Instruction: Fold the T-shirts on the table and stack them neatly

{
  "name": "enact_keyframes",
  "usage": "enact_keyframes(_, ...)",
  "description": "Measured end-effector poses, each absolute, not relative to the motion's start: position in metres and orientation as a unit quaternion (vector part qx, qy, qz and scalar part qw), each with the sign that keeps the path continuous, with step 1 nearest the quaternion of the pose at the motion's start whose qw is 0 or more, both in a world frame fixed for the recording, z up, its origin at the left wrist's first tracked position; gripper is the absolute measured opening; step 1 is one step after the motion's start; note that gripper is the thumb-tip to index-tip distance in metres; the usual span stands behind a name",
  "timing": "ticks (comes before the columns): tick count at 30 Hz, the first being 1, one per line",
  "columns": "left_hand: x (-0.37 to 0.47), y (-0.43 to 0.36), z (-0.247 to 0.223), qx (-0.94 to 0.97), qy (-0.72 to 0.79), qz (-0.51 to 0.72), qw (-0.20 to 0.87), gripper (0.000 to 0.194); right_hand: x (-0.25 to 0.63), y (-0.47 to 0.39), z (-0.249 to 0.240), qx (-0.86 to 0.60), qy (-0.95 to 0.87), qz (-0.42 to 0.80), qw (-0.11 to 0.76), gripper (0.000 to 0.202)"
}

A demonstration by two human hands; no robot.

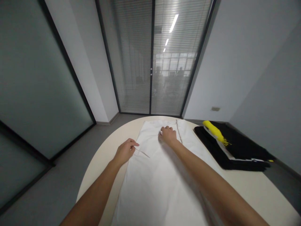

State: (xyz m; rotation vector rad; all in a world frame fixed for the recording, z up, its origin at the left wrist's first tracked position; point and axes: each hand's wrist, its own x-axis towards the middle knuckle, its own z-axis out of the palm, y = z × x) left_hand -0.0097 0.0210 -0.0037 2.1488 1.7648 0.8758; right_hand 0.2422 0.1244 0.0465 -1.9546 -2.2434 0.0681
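A long white cloth, apparently a garment with seams, lies spread over the table from its far edge toward me. At the cloth's left edge my left hand is closed, thumb and fingers pinching the fabric beside a short slanting fold or edge line. Further up, my right hand rests on the cloth with curled fingers that seem to grip a bit of it; the fingertips are partly hidden. A raised seam runs along the fabric just right of that hand.
The pale round-ended table carries everything. On its right lies a stack of folded black cloth, with a yellow fringed piece and a white layer in it. Behind stand a glass door with blinds and a white wall.
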Motion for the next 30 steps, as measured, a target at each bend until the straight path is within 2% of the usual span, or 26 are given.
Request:
enact_keyframes(7,-0.013,0.02,-0.002,0.747,0.576,0.308,0.125,0.026,0.223,0.091,0.019,-0.563,-0.822,0.059,0.068,0.059)
enact_keyframes(15,-0.013,0.022,-0.002,0.723,0.614,0.303,0.093,0.023,0.232,0.074,0.009,-0.523,-0.835,0.046,0.167,0.047)
enact_keyframes(23,-0.003,0.018,0.009,0.7,0.665,0.254,0.062,0.013,0.245,0.084,0.003,-0.636,-0.751,0.03,0.173,0.042)
enact_keyframes(27,0.003,0.02,0.009,0.67,0.697,0.253,0.042,0.018,0.247,0.096,0.0,-0.633,-0.748,0.042,0.196,0.037)
enact_keyframes(30,0.004,0.023,0.005,0.659,0.708,0.252,0.034,0.014,0.247,0.105,-0.003,-0.617,-0.755,0.051,0.214,0.038)
